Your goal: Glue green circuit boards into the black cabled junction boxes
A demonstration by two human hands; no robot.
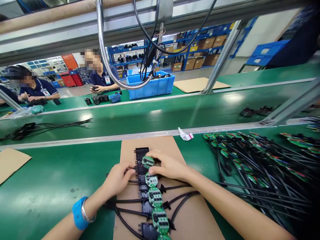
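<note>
A row of small round green circuit boards (155, 196) lies on black plastic housings (141, 154) with black cables, on a brown cardboard sheet (192, 216). My right hand (168, 165) pinches the top circuit board (147, 161) between its fingertips. My left hand (119, 176) is curled, its fingers pressing a black housing just left of that board. A blue wristband and a metal bangle sit on my left wrist.
A big pile of wired green boards (252, 166) lies to the right. A small white tube (185, 135) rests past the cardboard. Beyond the conveyor belt (150, 116) stand a blue bin (150, 85) and two seated workers (100, 76).
</note>
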